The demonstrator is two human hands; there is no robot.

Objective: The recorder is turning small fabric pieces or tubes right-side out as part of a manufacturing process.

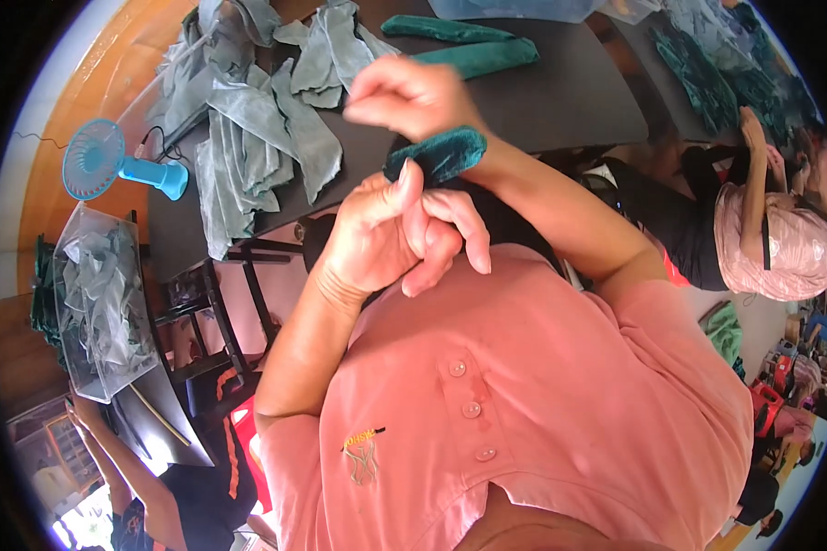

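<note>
A small dark green velvet piece (446,156) is pinched at its left end by the thumb of my left hand (400,230). The other fingers of that hand curl loosely below it. Above the velvet piece, over the dark table, is my right hand (413,96), its fingers smeared by motion; whether they hold anything does not show. The right wrist passes close behind the green piece. Two longer green velvet pieces (478,57) lie on the table beyond my right hand. To the left are several grey-green velvet strips (248,151), loosely heaped and partly hanging over the table edge.
A blue fan (96,161) lies at the table's left side. Below it stands a clear plastic bin (106,303) filled with grey-green fabric. Another clear bin (515,7) is at the far edge. Other people work at right (772,230) and lower left (170,496), near more green velvet (698,78).
</note>
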